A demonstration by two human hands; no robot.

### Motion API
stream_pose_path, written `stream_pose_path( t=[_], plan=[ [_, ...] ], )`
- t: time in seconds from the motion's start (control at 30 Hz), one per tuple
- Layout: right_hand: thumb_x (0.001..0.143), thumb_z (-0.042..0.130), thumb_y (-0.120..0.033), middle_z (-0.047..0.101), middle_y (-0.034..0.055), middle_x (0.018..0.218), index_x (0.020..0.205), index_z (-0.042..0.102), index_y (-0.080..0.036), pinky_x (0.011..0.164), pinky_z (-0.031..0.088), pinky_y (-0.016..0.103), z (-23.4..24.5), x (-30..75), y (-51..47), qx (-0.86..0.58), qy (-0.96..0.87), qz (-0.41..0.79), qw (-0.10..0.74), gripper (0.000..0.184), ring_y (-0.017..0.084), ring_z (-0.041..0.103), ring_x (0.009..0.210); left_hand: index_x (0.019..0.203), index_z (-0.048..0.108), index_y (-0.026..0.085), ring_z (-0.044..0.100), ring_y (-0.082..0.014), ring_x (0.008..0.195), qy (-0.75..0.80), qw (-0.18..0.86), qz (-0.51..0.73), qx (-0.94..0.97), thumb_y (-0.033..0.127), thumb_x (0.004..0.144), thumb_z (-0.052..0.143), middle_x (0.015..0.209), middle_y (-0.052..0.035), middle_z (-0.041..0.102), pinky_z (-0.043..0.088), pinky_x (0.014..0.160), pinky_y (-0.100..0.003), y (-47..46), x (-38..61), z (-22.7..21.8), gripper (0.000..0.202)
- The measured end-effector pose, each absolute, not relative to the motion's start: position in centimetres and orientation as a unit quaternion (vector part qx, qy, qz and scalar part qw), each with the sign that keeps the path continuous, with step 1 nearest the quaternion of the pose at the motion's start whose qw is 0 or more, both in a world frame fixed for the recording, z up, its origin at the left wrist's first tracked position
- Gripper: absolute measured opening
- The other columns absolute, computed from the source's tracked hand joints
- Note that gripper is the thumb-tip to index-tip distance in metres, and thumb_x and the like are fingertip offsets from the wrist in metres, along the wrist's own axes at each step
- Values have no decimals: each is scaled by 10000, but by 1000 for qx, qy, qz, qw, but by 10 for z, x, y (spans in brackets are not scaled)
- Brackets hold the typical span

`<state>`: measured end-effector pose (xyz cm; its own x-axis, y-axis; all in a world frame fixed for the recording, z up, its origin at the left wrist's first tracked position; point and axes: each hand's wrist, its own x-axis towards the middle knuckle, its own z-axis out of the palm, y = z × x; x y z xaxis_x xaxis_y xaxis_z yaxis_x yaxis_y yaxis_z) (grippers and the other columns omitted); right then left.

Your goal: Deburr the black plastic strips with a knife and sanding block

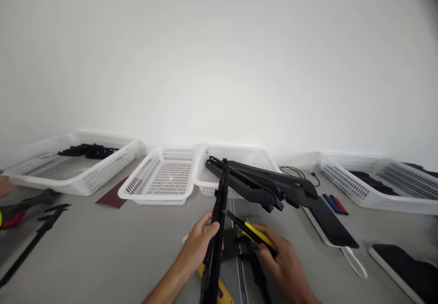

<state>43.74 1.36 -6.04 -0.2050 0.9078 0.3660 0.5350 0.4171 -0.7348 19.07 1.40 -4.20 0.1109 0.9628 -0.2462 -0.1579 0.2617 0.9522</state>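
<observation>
My left hand [196, 244] is wrapped round a long, narrow black plastic strip [221, 199], which stands lengthwise in front of me. In my right hand [284, 260] is a yellow-and-black utility knife [258, 235], its blade tip close to the strip's right edge; whether they touch I cannot tell. Under my hands on the table lie a dark caliper-like tool [255, 265], a long ruler-like bar [241, 276] and a yellow object [224, 293], partly hidden by the strip. Beyond, several black plastic parts [263, 185] rest across a white basket [236, 149] and hang over its front rim.
Other white baskets [157, 199] [89, 183] [362, 199] line the wall. A brown-red sheet [112, 194], blue and red markers [335, 204] and dark flat slabs [330, 222] lie around. At left are another person's hand [5, 185] and a black strip [37, 236].
</observation>
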Motion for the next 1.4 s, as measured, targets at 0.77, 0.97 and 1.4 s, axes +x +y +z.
stream_pose_path(
  t=[0.77,0.97,1.4],
  plan=[
    [922,547,-235,849,94,1226,1293,819,-227,948,671,356,-58,440,18,-453,-763,225,403,460,286,827,1112,1575,434,108,698,-204,518,496,629,442,405,607,832,800,611,62,671,524,493,-278,10,189,-43,967],
    [884,559,-201,853,97,1207,1283,831,-234,925,678,375,-61,439,18,-446,-768,223,401,484,291,836,1067,1580,402,122,658,-187,445,499,636,421,411,728,796,785,579,67,679,484,423,-252,12,191,-44,1062],
    [967,557,-238,839,108,1251,1321,813,-233,934,679,368,-53,438,17,-455,-760,223,408,437,291,826,1108,1594,372,113,694,-198,478,519,633,414,399,668,810,787,605,75,695,488,441,-266,8,191,-37,1046]
  ],
)
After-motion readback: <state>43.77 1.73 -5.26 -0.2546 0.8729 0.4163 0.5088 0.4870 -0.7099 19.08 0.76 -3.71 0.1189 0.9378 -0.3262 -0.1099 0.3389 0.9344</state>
